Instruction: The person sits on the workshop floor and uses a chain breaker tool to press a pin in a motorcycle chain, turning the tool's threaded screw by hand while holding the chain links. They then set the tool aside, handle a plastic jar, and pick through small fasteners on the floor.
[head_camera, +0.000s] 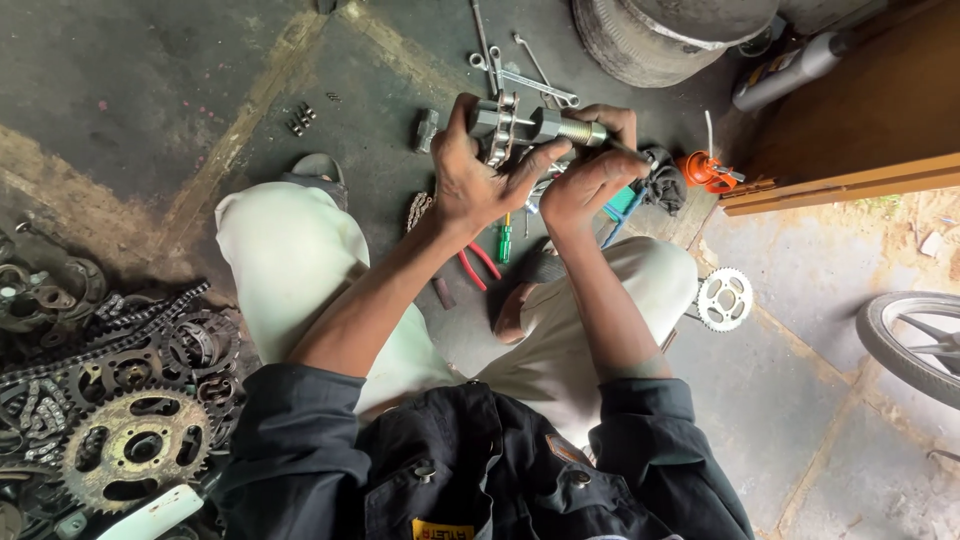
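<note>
Now my left hand (470, 185) and right hand (590, 180) both clamp the chain tool (535, 127), chain (500, 140) threaded through.

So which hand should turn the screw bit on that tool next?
Probably the right hand: its fingers sit at the threaded screw end of the chain tool. The left hand wraps the tool's body, steadying it and the chain.

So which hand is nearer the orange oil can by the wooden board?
Right. The right hand is just left of the orange oil can; the left hand is farther off, gripping the metal chain tool.
</note>
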